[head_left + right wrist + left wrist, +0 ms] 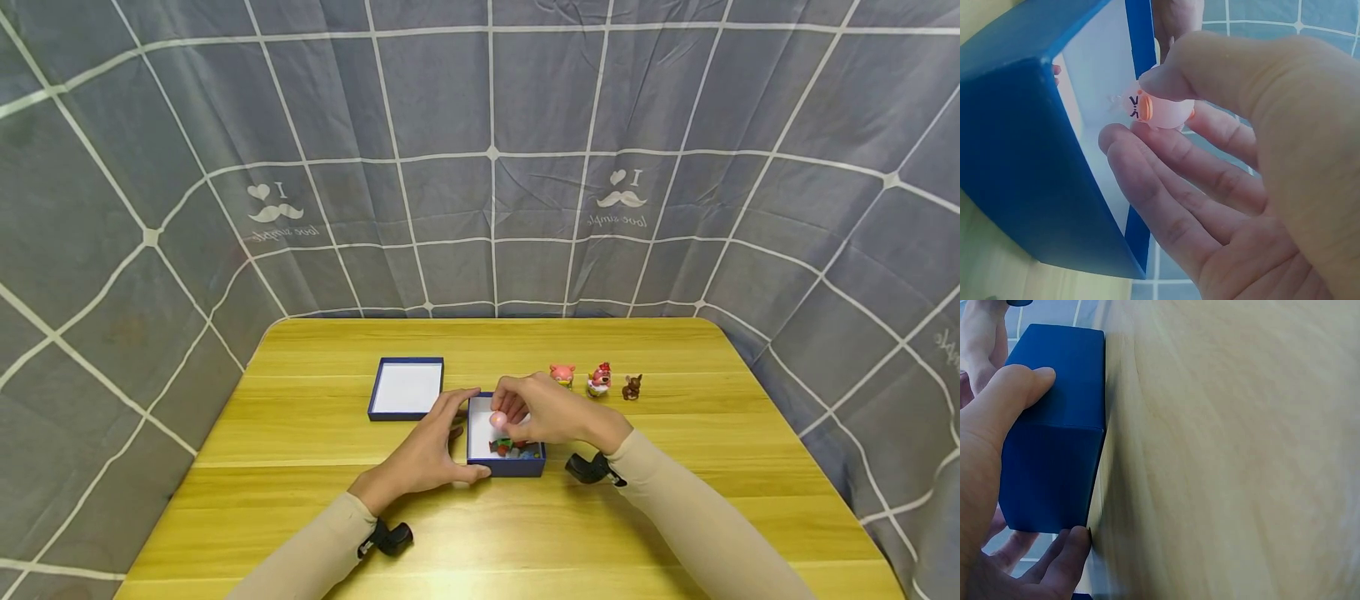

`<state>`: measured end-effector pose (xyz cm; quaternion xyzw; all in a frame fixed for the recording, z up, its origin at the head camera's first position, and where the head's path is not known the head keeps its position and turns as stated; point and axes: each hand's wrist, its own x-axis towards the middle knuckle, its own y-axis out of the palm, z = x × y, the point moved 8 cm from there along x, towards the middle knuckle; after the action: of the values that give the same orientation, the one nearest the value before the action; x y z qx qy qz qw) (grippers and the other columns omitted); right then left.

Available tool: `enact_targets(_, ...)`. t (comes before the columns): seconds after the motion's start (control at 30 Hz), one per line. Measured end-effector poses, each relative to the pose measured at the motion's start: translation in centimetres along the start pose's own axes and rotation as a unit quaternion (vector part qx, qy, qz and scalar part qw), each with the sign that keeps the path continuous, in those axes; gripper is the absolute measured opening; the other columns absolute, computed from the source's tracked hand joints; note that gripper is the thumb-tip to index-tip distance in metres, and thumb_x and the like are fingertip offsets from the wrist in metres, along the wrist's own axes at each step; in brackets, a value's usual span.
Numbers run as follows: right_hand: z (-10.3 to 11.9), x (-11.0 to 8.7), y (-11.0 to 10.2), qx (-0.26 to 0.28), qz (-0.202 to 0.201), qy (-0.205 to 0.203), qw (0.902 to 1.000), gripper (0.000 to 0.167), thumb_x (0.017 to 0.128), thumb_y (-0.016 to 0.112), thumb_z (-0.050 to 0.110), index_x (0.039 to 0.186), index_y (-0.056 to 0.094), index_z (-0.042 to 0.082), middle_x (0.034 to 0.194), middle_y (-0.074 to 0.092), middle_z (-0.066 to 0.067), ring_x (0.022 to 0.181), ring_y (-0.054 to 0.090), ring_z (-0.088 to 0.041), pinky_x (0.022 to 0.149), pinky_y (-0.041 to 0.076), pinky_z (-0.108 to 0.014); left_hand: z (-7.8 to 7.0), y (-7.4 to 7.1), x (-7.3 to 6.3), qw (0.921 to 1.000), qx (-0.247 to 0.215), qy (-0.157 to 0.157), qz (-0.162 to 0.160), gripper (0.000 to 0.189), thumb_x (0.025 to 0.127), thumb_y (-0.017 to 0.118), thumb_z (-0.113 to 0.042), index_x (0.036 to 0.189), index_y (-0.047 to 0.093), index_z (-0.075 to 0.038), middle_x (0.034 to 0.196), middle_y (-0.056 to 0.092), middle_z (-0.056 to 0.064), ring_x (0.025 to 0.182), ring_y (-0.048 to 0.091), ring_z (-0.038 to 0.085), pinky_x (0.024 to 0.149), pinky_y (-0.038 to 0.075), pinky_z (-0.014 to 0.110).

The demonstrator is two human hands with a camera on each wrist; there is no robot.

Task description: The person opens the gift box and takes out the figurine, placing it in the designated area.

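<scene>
A blue box (504, 467) with a white inside stands on the table, its top open. My left hand (429, 457) grips it from the left, thumb on the near wall (1072, 403) and fingers at the far corner. Over the box opening, my right hand (551, 410) pinches a small pale pink duck figurine (1163, 111) between thumb and fingers. The duck has an orange beak and dark drawn-on eyes. Inside, along the near side, lie several small colourful figures (504, 447), partly hidden by my right hand.
Left of the box lies a blue box lid (407, 389), white inside face up. Behind my right hand stand a pink figurine (562, 374), a red and white figurine (599, 380) and a brown animal figurine (632, 387). A grey checked curtain (450, 200) hangs behind the wooden table (315, 467).
</scene>
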<state>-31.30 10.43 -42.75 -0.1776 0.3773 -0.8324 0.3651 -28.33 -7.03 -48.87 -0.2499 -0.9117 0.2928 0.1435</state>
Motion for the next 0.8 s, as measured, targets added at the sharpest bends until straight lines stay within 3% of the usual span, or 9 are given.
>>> enact_targets(0.53,0.0,-1.3,-0.9,0.013,-0.029,-0.011,0.9994,0.023,0.109,0.084,0.012,0.131,0.077,0.01,0.122,0.083,-0.002,0.109,0.083,-0.011,0.098,0.07,-0.029,0.0,0.1,0.0,1.0,-0.001,-0.003,-0.002,0.124,0.087,0.106,-0.039,0.182,0.031,-0.012,0.181,0.039,0.013,0.159,0.058,0.032,0.131,0.055,0.048)
enact_targets(0.8,0.2,-2.2,-1.5,-0.008,-0.048,-0.022,0.9986,0.026,0.108,0.084,0.01,0.133,0.08,0.008,0.121,0.083,-0.002,0.104,0.08,-0.008,0.096,0.071,-0.029,0.1,0.1,-0.1,1.0,0.002,-0.002,-0.001,0.123,0.087,0.106,-0.039,0.182,0.032,-0.013,0.18,0.04,0.014,0.16,0.058,0.033,0.132,0.054,0.049)
